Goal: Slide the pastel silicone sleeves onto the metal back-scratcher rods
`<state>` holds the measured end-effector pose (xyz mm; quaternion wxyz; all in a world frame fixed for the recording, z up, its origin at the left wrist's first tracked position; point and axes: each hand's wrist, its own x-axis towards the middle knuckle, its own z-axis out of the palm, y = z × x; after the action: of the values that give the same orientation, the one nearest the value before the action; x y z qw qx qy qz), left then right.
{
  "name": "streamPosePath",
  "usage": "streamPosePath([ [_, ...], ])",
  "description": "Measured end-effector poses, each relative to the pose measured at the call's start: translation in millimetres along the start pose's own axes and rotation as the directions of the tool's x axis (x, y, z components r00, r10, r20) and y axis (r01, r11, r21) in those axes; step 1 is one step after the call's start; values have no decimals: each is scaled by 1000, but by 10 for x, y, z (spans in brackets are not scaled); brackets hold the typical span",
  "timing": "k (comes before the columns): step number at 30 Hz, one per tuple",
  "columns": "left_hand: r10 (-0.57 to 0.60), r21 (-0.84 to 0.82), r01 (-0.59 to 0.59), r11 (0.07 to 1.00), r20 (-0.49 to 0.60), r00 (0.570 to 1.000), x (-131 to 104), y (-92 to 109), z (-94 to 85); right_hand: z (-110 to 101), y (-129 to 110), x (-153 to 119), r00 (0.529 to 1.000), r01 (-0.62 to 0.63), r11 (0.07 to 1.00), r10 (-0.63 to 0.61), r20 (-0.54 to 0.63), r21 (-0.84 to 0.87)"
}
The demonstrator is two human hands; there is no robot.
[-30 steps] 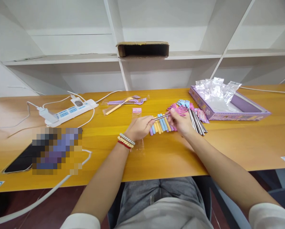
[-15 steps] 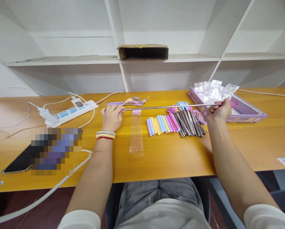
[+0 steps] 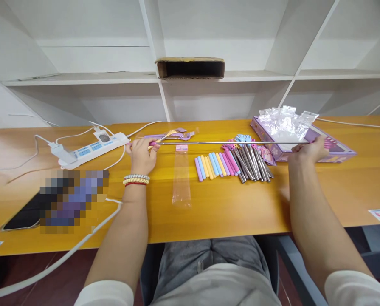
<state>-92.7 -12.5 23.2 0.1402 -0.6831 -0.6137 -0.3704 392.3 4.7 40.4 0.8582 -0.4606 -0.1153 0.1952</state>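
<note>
A thin telescopic back scratcher is stretched out level between my two hands above the table. My left hand is closed around its pink handle end, and a bit of pink shows by the fingers. At the other end my right hand grips the rod near the pink hand-shaped head, partly hidden by my fingers. Below the rod lies a flat clear plastic bag with a pink top. A row of coloured handle tubes lies beside several metal rods with pink and blue hand-shaped heads.
A purple open box holding clear plastic packets stands at right. Wrapped purple and yellow pieces lie behind my left hand. At left are a white power strip, cables and a black phone. A cardboard box sits on the shelf.
My hands have moved farther apart, the right one to the right and the left one slightly left. The back scratcher's rod now spans a longer stretch between them.
</note>
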Motion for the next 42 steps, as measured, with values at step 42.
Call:
streamPosePath([
  [42, 334, -433, -158, 887, 368, 868, -301, 1253, -30, 169, 280, -1825, 118, -115, 964, 253, 960, -240],
])
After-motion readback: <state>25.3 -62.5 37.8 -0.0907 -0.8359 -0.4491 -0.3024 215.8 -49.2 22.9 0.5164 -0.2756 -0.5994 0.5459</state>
